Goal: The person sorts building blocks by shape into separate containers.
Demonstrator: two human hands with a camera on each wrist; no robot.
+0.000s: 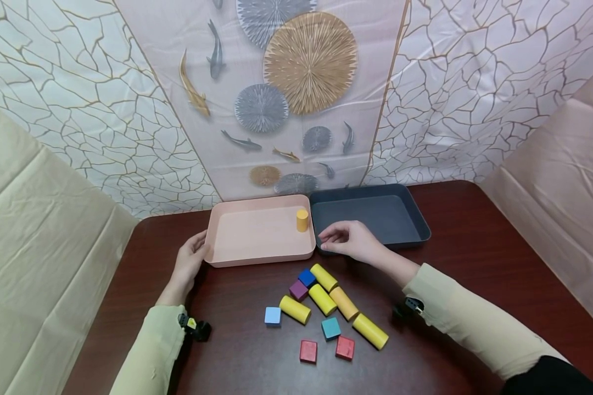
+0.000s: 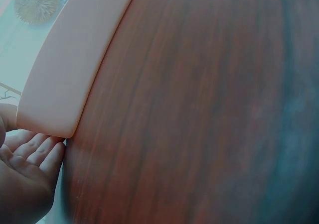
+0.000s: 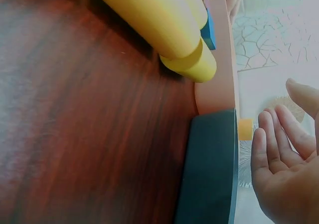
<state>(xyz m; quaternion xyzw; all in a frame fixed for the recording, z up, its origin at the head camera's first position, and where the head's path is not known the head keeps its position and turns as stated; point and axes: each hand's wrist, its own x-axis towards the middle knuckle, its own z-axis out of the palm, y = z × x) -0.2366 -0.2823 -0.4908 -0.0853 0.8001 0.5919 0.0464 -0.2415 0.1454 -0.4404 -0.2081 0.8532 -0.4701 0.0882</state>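
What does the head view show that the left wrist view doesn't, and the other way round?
Only the head view: the right hand above the near edge of the dark tray, the orange cylinder standing in the pink tray, and the loose cylinders and cubes on the table.

Only the left wrist view: the palm side of the left hand, its fingers at the pink tray's end.

Both: the pink tray, the left hand, the table and part of the patterned backdrop.
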